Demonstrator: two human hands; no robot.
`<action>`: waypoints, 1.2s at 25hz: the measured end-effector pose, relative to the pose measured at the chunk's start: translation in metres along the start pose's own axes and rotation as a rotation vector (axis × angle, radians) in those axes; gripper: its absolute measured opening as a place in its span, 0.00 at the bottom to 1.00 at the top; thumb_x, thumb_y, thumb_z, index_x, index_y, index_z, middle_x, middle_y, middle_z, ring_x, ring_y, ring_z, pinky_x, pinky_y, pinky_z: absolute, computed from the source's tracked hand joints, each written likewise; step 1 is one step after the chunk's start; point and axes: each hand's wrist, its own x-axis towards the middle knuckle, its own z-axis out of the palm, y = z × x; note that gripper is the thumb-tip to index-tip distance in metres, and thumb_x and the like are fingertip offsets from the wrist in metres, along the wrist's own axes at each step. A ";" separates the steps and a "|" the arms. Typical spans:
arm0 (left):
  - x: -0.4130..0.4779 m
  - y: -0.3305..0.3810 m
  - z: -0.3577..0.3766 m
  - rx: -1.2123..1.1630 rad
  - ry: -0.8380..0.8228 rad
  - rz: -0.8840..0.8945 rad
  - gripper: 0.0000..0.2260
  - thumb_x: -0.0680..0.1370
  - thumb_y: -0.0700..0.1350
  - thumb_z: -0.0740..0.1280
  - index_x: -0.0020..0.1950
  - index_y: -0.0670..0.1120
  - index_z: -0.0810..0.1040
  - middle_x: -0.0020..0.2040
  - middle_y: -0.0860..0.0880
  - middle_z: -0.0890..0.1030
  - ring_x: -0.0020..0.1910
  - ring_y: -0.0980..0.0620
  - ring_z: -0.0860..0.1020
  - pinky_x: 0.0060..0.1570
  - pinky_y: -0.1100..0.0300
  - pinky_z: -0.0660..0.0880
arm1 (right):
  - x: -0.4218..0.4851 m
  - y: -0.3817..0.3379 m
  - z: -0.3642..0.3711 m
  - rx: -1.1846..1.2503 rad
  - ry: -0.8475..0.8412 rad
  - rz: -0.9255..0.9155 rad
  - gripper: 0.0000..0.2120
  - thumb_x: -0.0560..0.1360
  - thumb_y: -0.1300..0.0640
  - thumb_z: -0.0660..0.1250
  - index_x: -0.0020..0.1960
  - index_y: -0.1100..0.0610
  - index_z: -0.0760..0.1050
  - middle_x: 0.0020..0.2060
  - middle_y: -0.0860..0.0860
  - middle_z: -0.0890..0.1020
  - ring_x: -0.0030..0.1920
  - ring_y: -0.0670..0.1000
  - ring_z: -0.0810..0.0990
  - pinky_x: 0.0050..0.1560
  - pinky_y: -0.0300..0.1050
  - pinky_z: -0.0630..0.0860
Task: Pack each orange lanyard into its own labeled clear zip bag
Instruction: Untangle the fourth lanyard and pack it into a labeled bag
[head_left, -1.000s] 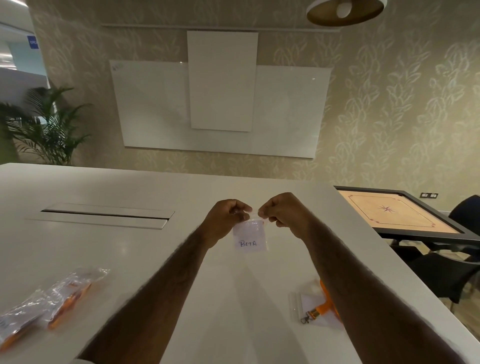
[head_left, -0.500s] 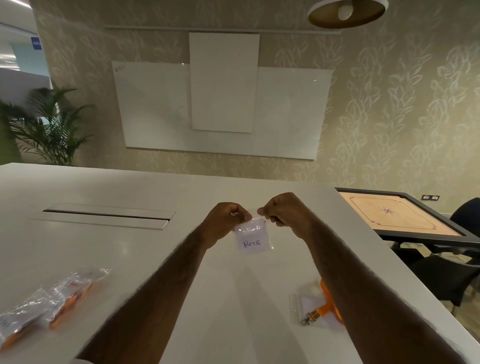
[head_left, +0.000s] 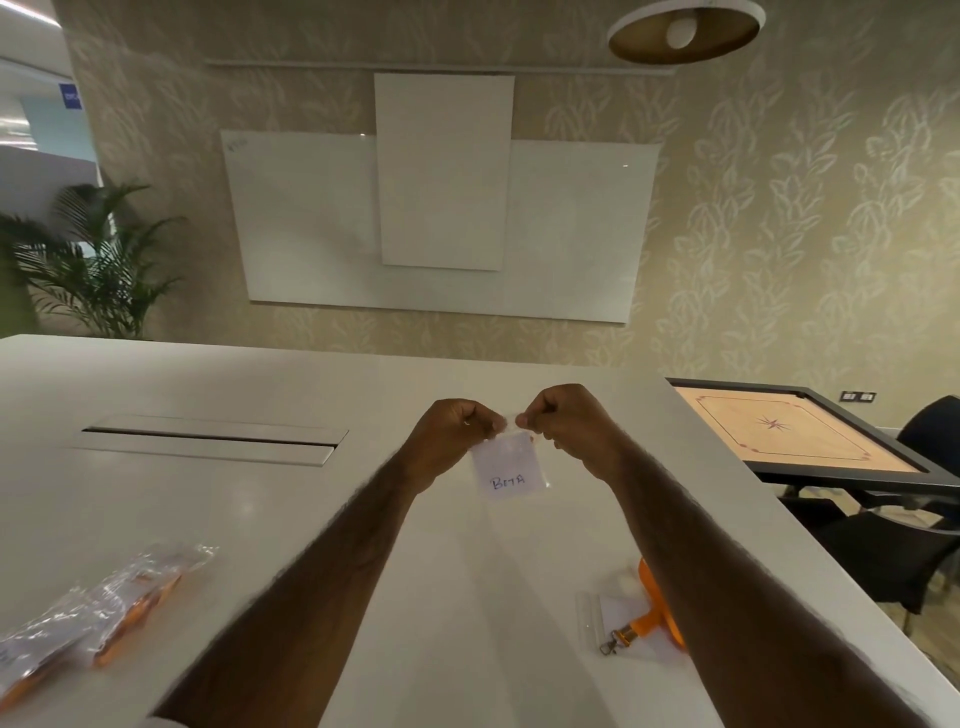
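Wide white table (head_left: 260, 519) underneath. At 8 o'clock on it, two filled clear bags (head_left: 104, 608) showing orange inside. Raised at centre, left hand (head_left: 452, 436) and right hand (head_left: 566, 426), both curled tight, pinching the top corners of a clear zip bag (head_left: 511, 470) marked "BETA", hanging toward 6 o'clock below the fingertips. At 4 o'clock, partly under the right forearm, loose orange lanyard (head_left: 657, 608) lying on another clear bag (head_left: 592, 618), metal clip (head_left: 613, 642) at its 7 o'clock end.
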 end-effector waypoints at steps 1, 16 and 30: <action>0.000 0.001 0.001 0.024 0.009 0.008 0.06 0.78 0.43 0.71 0.42 0.48 0.86 0.39 0.53 0.85 0.37 0.58 0.80 0.39 0.68 0.73 | 0.000 0.000 0.001 -0.007 -0.011 -0.006 0.09 0.72 0.61 0.76 0.41 0.67 0.80 0.33 0.53 0.80 0.28 0.45 0.71 0.27 0.35 0.67; 0.005 0.007 0.015 0.236 0.063 0.133 0.05 0.78 0.43 0.70 0.45 0.46 0.85 0.41 0.54 0.85 0.37 0.61 0.79 0.38 0.74 0.72 | -0.007 -0.004 -0.004 0.058 -0.072 0.039 0.05 0.70 0.66 0.71 0.38 0.59 0.83 0.34 0.53 0.82 0.35 0.48 0.75 0.31 0.38 0.69; 0.005 -0.005 -0.010 0.434 -0.098 0.201 0.04 0.78 0.45 0.71 0.44 0.49 0.83 0.39 0.58 0.83 0.37 0.64 0.78 0.38 0.73 0.71 | -0.003 0.011 -0.007 0.162 0.094 0.232 0.04 0.70 0.68 0.69 0.39 0.64 0.83 0.33 0.53 0.82 0.34 0.49 0.77 0.35 0.41 0.74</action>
